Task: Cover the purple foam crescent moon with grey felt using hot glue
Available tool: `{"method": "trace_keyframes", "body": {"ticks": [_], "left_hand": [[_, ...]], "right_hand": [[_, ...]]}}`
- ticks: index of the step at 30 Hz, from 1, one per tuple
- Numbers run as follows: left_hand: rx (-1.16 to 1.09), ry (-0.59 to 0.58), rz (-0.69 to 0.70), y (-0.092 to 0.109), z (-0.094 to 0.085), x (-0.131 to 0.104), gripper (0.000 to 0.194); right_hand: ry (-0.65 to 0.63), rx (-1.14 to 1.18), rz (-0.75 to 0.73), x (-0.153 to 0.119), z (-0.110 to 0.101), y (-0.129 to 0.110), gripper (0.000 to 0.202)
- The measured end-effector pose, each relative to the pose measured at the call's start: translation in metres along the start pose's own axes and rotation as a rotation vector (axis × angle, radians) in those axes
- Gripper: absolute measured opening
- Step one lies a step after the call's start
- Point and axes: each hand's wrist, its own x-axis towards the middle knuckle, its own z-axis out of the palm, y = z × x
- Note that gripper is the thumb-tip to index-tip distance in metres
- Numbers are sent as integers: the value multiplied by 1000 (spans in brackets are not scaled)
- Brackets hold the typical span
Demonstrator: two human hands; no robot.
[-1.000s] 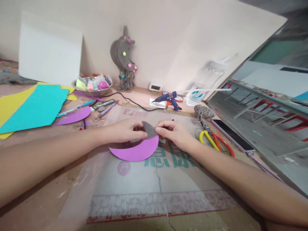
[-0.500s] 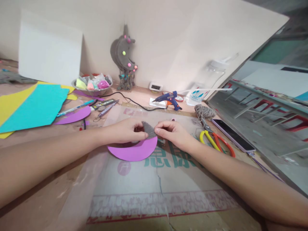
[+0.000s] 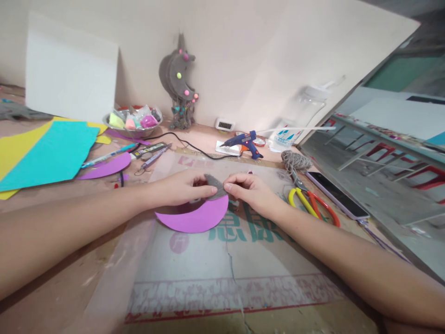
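A purple crescent [image 3: 198,218], cut from a flat sheet, is held just above the middle of the table. Its upper right end is covered with grey yarn [image 3: 216,186] in close turns. My left hand [image 3: 189,188] grips the covered end, thumb lying across the yarn at the front and fingers curled behind. Closed in a pinch at the right edge of the wrapping, my right hand [image 3: 248,188] has thumb and forefinger on the grey yarn; the strand itself is hardly visible. The crescent's left tip points toward my left forearm.
Behind stand a glue gun [image 3: 243,143], a small clock [image 3: 225,124], a bowl of clay packs [image 3: 134,121] and a yarn-covered moon [image 3: 179,76]. Scissors [image 3: 313,199], a yarn ball [image 3: 295,161] and a phone [image 3: 337,195] lie right. Coloured sheets [image 3: 52,153] lie left.
My left thumb has slid slightly right, further over the grey wrapping. The crescent has shifted and tilted very little; my right hand stays pinched at almost the same place.
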Motion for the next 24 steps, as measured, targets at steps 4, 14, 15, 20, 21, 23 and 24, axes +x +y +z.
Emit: {"method": "trace_keyframes", "body": {"ticks": [4, 14, 15, 20, 21, 23, 24], "left_hand": [[-61, 24, -21, -3, 0, 1, 29], [-71, 63, -59, -3, 1, 1, 30], [-59, 67, -62, -3, 1, 1, 30], [-48, 55, -56, -2, 0, 1, 29], [-52, 54, -50, -2, 0, 2, 29], [-64, 62, -44, -3, 0, 2, 28], [-71, 69, -42, -4, 0, 2, 29]], "right_hand": [[-20, 27, -46, 0, 0, 2, 33], [-83, -159, -142, -5, 5, -2, 29], [-77, -194, -145, -6, 6, -2, 29], [-32, -306, -146, -5, 7, 1, 22], [-23, -298, -149, -4, 7, 2, 24], [65, -249, -197, -4, 6, 0, 31], [140, -216, -241, -6, 5, -4, 33]]}}
